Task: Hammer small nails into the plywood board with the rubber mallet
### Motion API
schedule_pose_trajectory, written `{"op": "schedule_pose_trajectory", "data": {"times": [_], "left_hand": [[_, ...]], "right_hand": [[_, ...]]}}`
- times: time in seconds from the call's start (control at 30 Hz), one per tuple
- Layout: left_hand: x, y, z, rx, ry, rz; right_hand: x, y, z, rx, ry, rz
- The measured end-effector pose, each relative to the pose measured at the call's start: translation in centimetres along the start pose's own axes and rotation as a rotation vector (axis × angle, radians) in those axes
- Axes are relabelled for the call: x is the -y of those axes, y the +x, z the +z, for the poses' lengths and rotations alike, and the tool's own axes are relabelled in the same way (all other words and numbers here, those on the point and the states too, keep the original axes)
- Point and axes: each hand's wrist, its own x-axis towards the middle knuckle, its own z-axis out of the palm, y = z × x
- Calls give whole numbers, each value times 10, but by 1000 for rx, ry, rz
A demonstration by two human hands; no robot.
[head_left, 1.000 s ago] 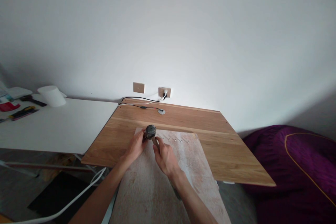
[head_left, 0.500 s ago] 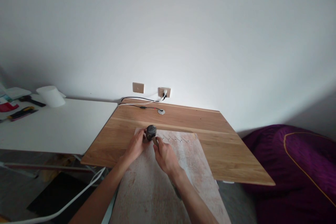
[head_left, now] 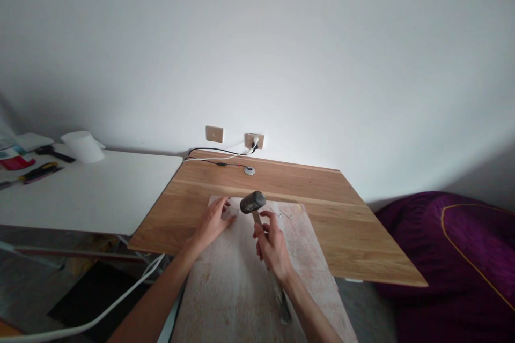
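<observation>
one wooden desk (head_left: 330,220) carrying one pale worn board (head_left: 233,289), you're resting your left hand (head_left: 211,223) flat on its far end, fingers spread, your right hand (head_left: 274,245) is clenching one mallet (head_left: 252,202), dark rounded head, light wooden handle, head hovering over the board's far edge

Soft, dim daylight; wide-angle bending and darkening at edges.

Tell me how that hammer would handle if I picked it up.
Probably top-heavy: the hammer has a bulky dark head on a slim handle, and the right hand holds it near the head. Stiff, likely. Laid on the board, its rounded head might roll a little.
</observation>
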Motion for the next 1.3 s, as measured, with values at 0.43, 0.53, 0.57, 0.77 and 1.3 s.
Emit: {"op": "schedule_pose_trajectory", "data": {"times": [0.43,0.53,0.57,0.77,1.3], "left_hand": [[-4,1,-3,21,33,44],[-3,1,-4,17,40,53],[-3,1,-4,16,42,55],[-3,0,-5,10,68,54],[-19,-5,-21,-16,94,24]], "right_hand": [[-22,-81,-90,-136,-120,214],[-19,-83,-89,-135,-230,137],[-18,-82,-87,-120,-223,134],[-20,-73,-70,11,-118,181],[-4,-105,-62,228,-380,-195]]}}
